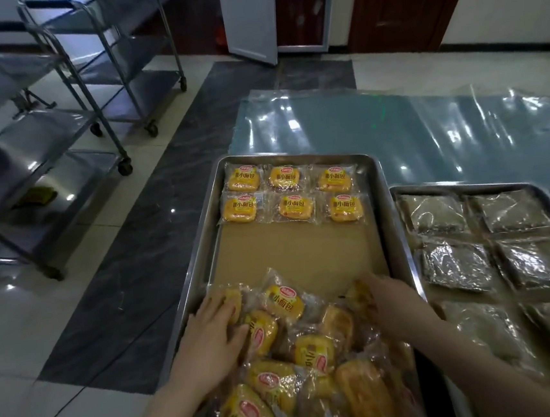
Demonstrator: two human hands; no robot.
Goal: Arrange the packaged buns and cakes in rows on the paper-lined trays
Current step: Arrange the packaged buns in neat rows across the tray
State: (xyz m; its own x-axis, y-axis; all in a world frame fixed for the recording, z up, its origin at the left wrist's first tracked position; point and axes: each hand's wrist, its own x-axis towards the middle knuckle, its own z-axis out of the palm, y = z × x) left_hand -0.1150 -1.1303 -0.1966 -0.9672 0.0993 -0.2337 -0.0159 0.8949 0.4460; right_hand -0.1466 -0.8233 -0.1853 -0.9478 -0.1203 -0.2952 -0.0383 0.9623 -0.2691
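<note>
While both hands rest on the loose pile of packaged buns, six sit in rows beyond.
Lower centre, the left hand lies flat, grip released, on a bun; the right hand curls on another, its grip unclear. Mid-frame, bare paper lines the tray; six arranged buns fill its far end. At right, wrapped cakes fill a second tray.

Two bare forearms are seen entering from the lower edge, each ending in an uncovered hand: the left hand and the right hand. No sleeve is shown on either arm up to the frame's edge (nothing above the forearms is in view). The fingers are slender, and the nails are kept short and unpainted where they can be made out.
</note>
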